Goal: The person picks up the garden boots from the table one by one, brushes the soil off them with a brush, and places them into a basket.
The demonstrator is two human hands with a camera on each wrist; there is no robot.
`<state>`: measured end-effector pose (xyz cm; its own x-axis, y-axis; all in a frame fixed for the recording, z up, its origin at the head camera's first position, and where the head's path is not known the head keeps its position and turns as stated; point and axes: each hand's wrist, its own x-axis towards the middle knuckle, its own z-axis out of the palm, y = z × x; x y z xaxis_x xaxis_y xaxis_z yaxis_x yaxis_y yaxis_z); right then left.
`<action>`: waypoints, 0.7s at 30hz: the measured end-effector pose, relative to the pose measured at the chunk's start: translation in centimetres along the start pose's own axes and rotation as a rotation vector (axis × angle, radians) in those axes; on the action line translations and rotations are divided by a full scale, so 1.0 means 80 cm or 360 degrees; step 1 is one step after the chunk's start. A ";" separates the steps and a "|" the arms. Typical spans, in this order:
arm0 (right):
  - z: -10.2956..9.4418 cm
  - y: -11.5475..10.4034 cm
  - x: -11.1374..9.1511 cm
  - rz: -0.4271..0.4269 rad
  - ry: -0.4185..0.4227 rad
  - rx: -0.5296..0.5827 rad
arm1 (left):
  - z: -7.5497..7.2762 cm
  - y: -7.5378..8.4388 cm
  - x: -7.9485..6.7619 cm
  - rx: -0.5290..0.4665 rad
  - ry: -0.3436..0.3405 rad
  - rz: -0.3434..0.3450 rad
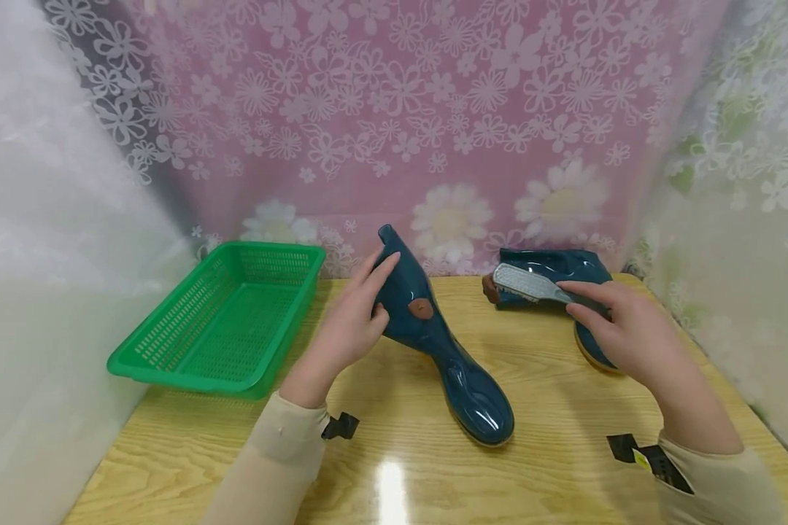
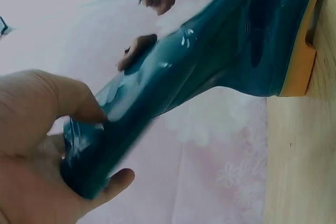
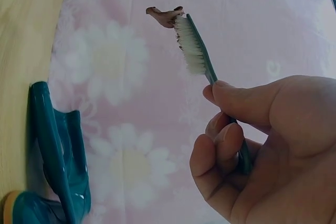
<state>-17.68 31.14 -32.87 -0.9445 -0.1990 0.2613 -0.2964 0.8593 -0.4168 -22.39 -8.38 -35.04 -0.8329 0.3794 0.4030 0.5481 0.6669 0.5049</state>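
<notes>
The blue boot point(image 1: 445, 346) is set near the middle of the surface point(image 1: 538, 474), its long axis slanted from the shaft's top, far and to the left, down to the toe, near and to the right. A brown patch point(image 1: 420, 308) is borne on the shaft, closer to the left hand point(image 1: 348, 324) than to the right. The upper shaft is gripped by that left hand, with thumb and fingers set on opposite sides. To the right of the shaft, well apart from it, the brush point(image 1: 532, 284) is held, its handle pinched between the thumb and curled fingers of the right hand point(image 1: 633, 332). Its head is pointed left, towards the boot, and a brown lump point(image 3: 167, 18) is seen at its tip. Behind the brush a second boot point(image 1: 565, 266) is laid on its side; at far left a green basket point(image 1: 184, 380) is placed.
</notes>
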 end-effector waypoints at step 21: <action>0.014 -0.038 0.003 -0.0083 0.0105 0.0081 | 0.022 0.015 0.012 0.0235 0.0143 0.0001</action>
<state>-17.17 27.97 -32.53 -0.9168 -0.2100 0.3397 -0.3533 0.8231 -0.4446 -22.67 -6.07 -35.36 -0.8187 0.3255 0.4730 0.5258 0.7561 0.3897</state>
